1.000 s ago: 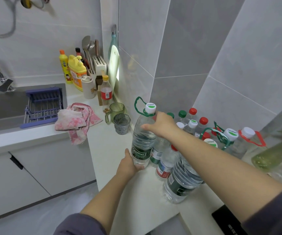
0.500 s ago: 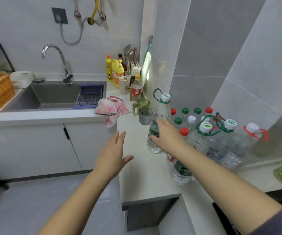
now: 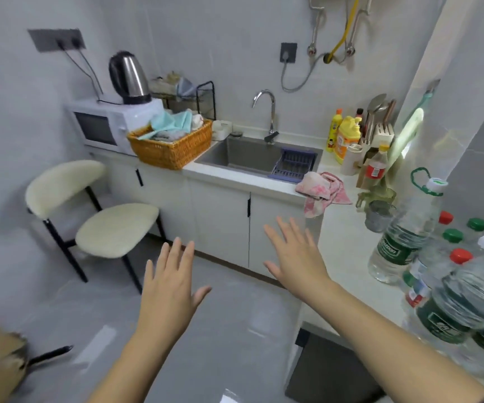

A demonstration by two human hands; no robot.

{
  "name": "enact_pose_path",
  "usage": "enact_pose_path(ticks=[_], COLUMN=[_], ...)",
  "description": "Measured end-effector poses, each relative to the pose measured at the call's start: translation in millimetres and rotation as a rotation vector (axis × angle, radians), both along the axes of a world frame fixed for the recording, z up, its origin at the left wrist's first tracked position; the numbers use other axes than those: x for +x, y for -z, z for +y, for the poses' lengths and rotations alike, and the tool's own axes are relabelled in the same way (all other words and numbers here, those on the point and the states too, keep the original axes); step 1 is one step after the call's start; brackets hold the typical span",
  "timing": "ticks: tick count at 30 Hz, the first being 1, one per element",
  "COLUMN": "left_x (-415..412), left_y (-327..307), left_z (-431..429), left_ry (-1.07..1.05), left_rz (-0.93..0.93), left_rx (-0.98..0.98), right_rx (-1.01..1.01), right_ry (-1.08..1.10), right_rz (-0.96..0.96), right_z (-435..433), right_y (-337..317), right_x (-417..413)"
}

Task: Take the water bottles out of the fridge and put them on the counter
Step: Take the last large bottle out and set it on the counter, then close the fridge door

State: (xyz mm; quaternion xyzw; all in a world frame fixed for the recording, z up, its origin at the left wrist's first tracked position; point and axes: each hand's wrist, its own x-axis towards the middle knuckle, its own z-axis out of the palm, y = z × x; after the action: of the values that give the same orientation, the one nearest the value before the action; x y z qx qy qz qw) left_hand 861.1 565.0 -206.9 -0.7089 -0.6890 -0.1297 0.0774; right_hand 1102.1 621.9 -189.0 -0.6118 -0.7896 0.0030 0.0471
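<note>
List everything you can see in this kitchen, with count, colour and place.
water bottles: at least eight, clear, counter right
sink: one, grey, back centre
towel: one, pink, counter edge by sink
rack: one, blue, in sink
basket: one, orange, left of sink
microwave: one, white, behind basket
kettle: one, steel, on microwave
chair: one, cream, floor left
detergent bottles: two, yellow, right of sink
left hand: one, open, empty, above floor
right hand: one, open, empty, near counter
</note>
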Motion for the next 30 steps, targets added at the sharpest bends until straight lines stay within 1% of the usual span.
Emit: enact_pose_path(ticks=[4, 10, 15, 19, 23, 26, 30], left_x=[-67.1, -171.4, -249.2, -308.3, -357.1, -381.0, -389.9], left_y=[-10.9, -40.4, -74.5, -100.8, -125.2, -129.5, -128.0], left_z=[-38.1, -101.3, -155.9, -183.8, -193.4, -196.2, -199.2], left_ry=[-0.166, -0.352, -0.418, -0.443, -0.468, -0.467, -0.441], left_rz=[0.019, 0.077, 0.159, 0.206, 0.266, 0.267, 0.247], left_rx=[0.051, 0.212, 0.354, 0.434, 0.441, 0.427, 0.456], right_rx=[0.044, 0.107, 0.148, 0.139, 0.127, 0.112, 0.108], right_ry=[-0.206, -0.491, -0.667, -0.736, -0.751, -0.739, -0.696], right_rz=[-0.029, -0.003, 0.069, 0.116, 0.183, 0.21, 0.213], right_z=[6.0, -11.0, -45.2, -69.8, -83.8, -92.8, -98.5], right_y=[-6.9, -29.7, -47.9, -61.1, -72.7, -77.8, -77.8], right_x=[-78.5, -221.9, -340.7, -415.7, -468.5, -492.4, -500.2])
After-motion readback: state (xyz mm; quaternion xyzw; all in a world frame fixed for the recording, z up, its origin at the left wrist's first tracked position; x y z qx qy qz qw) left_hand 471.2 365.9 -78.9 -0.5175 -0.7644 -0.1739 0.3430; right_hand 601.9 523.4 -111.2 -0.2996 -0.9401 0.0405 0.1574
